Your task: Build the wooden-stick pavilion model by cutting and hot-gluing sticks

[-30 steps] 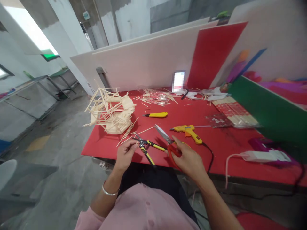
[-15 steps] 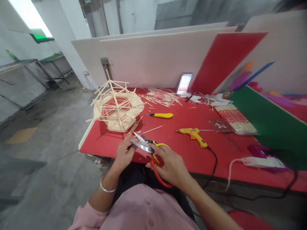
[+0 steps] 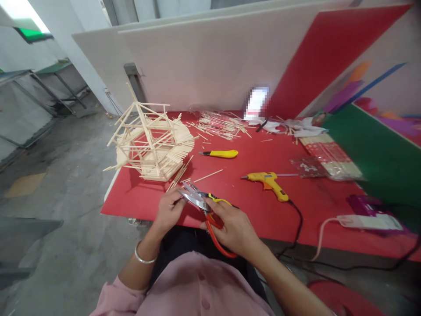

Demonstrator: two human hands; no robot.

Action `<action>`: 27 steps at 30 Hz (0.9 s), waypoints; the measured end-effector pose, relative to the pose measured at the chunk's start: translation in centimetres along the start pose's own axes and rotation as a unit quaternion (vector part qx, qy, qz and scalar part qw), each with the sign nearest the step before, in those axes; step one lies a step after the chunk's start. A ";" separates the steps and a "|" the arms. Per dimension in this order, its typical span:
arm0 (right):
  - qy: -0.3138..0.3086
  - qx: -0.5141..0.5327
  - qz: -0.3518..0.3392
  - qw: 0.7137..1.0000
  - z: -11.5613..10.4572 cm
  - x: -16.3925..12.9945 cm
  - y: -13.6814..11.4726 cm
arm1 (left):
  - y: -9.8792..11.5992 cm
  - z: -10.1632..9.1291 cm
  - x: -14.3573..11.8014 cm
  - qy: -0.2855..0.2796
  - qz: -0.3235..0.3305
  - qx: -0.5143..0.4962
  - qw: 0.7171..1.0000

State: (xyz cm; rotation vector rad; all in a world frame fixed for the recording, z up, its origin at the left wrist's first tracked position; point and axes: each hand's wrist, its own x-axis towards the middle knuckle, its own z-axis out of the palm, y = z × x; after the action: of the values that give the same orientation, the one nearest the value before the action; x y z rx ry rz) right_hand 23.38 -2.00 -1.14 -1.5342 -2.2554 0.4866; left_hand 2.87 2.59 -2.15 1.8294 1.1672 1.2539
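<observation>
Red-handled scissors are gripped in my right hand, their blades slightly apart and pointing left. My left hand is pinched at the blade tips; whatever sits between its fingers is too small or hidden to make out. Behind the scissors lies a tool with yellow and black handles, partly covered by my right hand. A model of pale wooden sticks, with an open pointed roof frame, stands at the table's left. Several loose sticks lie between it and my hands.
On the red table lie a yellow utility knife and a yellow glue gun with a black cord. Bagged sticks and a lit phone are at the back. A power strip lies at right.
The scissor blades look closer together than before. My left hand stays at their tips. The view has shifted, so the table items appear slightly displaced.
</observation>
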 end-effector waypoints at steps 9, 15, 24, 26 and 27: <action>-0.018 0.040 0.016 0.999 0.2 0.2 0.2 | -0.4 0.1 0.2 -0.020 -0.004 0.010 1.000; -0.036 0.080 0.021 0.996 0.2 0.1 0.4 | -0.6 0.1 0.4 -0.028 -0.001 0.007 1.000; -0.026 0.094 0.006 0.995 0.3 0.0 0.6 | -0.7 0.3 0.4 -0.032 -0.014 0.006 0.999; -0.019 0.081 0.005 0.997 0.5 0.0 0.6 | -0.6 0.3 0.5 -0.032 -0.009 0.015 0.999; -0.017 0.071 0.006 0.997 0.5 0.0 0.6 | -0.6 0.3 0.5 -0.032 -0.007 0.019 0.999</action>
State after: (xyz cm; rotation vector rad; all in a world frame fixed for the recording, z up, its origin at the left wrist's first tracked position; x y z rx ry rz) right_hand 23.63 -1.81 -1.92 -1.4808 -2.1868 0.6660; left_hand 3.03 3.28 -2.54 1.8707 1.1743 1.1651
